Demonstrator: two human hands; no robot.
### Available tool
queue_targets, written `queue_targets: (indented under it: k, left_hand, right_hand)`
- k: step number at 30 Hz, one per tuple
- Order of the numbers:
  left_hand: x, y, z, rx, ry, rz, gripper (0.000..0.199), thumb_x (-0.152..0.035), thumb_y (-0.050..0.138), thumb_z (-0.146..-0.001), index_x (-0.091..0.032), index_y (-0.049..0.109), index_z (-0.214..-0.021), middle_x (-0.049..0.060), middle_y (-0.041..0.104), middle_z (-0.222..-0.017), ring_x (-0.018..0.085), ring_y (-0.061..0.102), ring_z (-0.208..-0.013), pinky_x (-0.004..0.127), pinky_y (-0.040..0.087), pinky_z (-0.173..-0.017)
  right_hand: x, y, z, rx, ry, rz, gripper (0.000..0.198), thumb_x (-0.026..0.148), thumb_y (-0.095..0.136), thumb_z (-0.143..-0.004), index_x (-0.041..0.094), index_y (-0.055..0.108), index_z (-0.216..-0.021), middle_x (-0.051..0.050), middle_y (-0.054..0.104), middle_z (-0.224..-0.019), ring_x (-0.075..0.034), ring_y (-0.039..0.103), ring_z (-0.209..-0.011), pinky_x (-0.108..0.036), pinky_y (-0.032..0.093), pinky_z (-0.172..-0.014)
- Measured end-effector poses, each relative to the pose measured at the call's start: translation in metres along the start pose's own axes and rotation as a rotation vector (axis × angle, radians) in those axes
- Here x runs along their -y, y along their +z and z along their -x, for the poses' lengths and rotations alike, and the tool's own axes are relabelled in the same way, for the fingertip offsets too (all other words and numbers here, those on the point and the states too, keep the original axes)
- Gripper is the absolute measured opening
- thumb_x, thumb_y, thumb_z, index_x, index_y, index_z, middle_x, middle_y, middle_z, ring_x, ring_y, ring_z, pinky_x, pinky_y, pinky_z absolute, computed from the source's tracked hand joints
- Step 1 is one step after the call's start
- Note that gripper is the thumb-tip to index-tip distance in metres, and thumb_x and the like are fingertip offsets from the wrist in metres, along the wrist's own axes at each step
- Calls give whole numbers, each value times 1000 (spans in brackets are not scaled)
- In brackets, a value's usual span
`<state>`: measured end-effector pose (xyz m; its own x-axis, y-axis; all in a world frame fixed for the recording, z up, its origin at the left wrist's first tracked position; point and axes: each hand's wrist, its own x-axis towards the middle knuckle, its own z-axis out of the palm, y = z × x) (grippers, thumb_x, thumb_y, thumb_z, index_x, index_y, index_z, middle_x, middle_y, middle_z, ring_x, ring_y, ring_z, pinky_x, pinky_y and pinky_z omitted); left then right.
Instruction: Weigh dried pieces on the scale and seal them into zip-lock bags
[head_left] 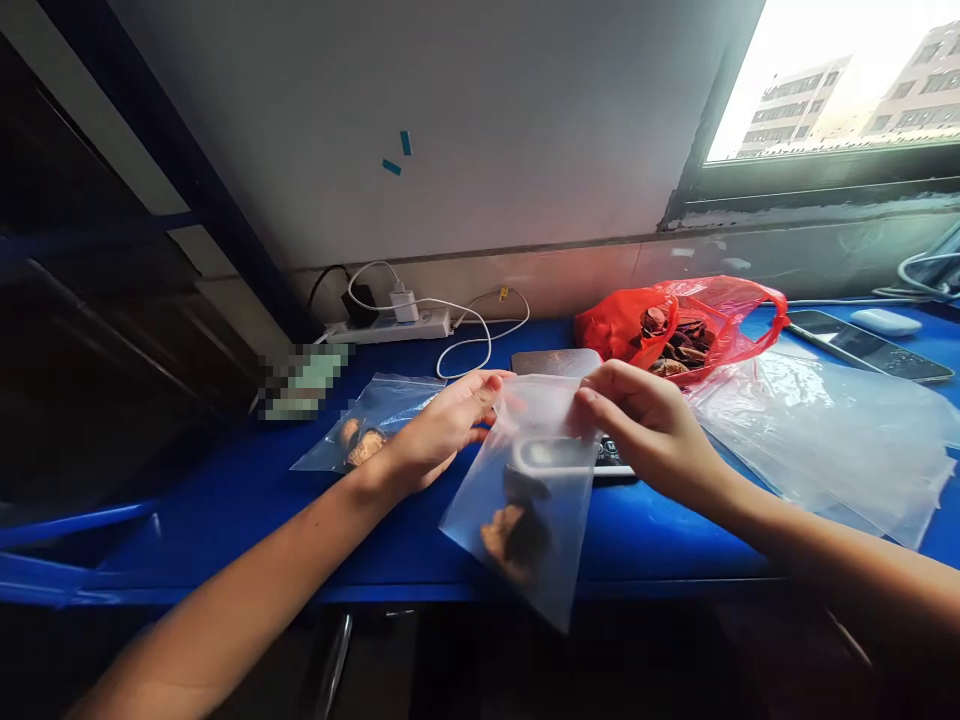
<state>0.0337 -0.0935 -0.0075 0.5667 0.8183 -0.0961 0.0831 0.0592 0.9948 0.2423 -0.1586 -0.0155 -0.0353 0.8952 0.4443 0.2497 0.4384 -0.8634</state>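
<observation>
Between my two hands hangs a clear plastic bag (551, 500), pinched at both top corners. Brown dried pieces (517, 530), perhaps dried mushrooms, lie in its lower part. My left hand (454, 420) is closed on the left corner, my right hand (649, 415) on the right corner. Behind the bag sits a small digital scale (555, 362), partly hidden, its control panel seen through the plastic. Another clear bag (397, 395) with similar tan pieces (366, 447) lies flat on the table, left of my left hand.
A red plastic bag (615, 325) full of dark dried pieces (675, 340) stands at the back right. Flat clear bags (825, 430) are stacked near it, beside a phone (874, 345) and a white case (885, 321). A power strip (427, 325) with cables lies along the wall on the blue table (270, 520).
</observation>
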Motion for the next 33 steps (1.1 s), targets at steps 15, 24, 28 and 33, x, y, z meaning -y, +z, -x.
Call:
queue_targets:
  k: [15,24,28,33]
  left_hand:
    - [1,-6,-2,312,-82,-277,16,-29,62,-78,-14,65,-83,3,66,-85,20,61,-85,29,48,-75]
    - [1,-4,-2,235,-41,-244,26,-36,61,-81,-14,63,-94,6,65,-93,20,60,-86,31,48,-79]
    - [4,-3,-3,269,-59,-285,22,-35,62,-79,-14,63,-85,4,62,-83,19,58,-82,29,48,-75]
    - [2,1,-1,299,-47,-323,21,-34,57,-82,-14,62,-81,2,57,-78,18,56,-81,30,47,-77]
  right_hand:
    - [-6,-2,-7,-122,37,-60,25,41,60,-88,19,55,-76,-2,65,-66,-13,61,-56,-27,52,-53]
    - [-7,-5,-8,-112,45,-82,25,41,60,-88,19,56,-77,-2,65,-68,-12,61,-59,-27,53,-56]
    - [-7,-3,-7,-118,37,-61,25,41,60,-88,19,55,-78,-1,64,-67,-12,61,-58,-26,53,-54]
    - [-8,-1,-7,-111,49,-53,27,43,59,-88,18,53,-79,0,62,-66,-11,60,-57,-26,53,-52]
